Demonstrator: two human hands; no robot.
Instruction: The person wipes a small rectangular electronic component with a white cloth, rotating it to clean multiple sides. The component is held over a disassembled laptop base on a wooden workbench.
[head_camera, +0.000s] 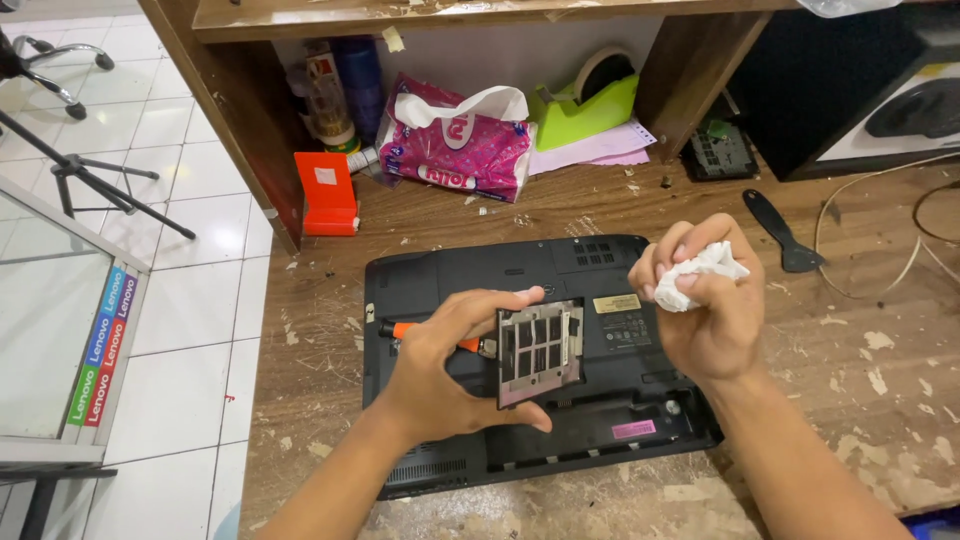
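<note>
2 bare hands work over an upturned black laptop on a scarred wooden workbench.

From largest to smallest: the laptop lies base-up, mid-bench. The left hand grips a vented black access cover, tilted upright over its bay; an orange-handled screwdriver lies beneath. The right hand is clenched on a crumpled white tissue. This looks like cleaning the removed cover; wiping calls for bringing tissue to panel. Behind: a pink-and-white plastic packet, a lime tape dispenser, an orange box. A gold rectangular label sits on the base.
</note>
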